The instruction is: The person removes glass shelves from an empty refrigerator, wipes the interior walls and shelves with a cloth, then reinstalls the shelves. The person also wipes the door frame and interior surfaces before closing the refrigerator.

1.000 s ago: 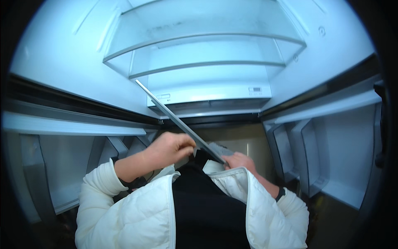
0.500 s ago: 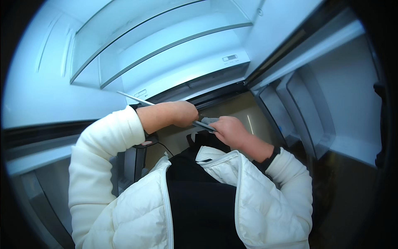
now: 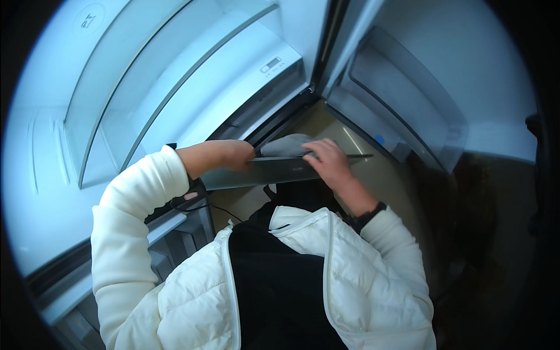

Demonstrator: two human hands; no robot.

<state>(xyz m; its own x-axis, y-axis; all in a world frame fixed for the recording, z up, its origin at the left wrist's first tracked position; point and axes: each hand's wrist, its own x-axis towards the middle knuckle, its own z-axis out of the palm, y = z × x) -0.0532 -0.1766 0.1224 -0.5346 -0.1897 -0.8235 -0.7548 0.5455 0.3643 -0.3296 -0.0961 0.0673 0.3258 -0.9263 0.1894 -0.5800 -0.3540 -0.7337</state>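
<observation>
A flat glass shelf panel [image 3: 262, 173] with a dark edge is held in front of me, tilted, its long edge running across my body. My left hand [image 3: 236, 154] is closed at its top edge, toward the left; those fingers are partly hidden. Near the panel's right part, my right hand [image 3: 329, 162] grips the same edge, fingers over the top and thumb on the near side. Between the hands a grey cloth [image 3: 286, 144] bunches behind the panel's edge, touching or close to the right fingertips; which hand holds it I cannot tell.
An open refrigerator with glass shelves [image 3: 149, 125] and a white control strip [image 3: 271, 65] stands ahead to the left. Its right door carries clear bins [image 3: 402, 99]. Another opened compartment with bins [image 3: 175, 233] lies at lower left, a dark cable [image 3: 219, 208] beside it.
The panel has turned from nearly edge-on so its face shows. The right hand has moved up and right, the left slightly left. More of the cloth shows, and the view has turned right.
</observation>
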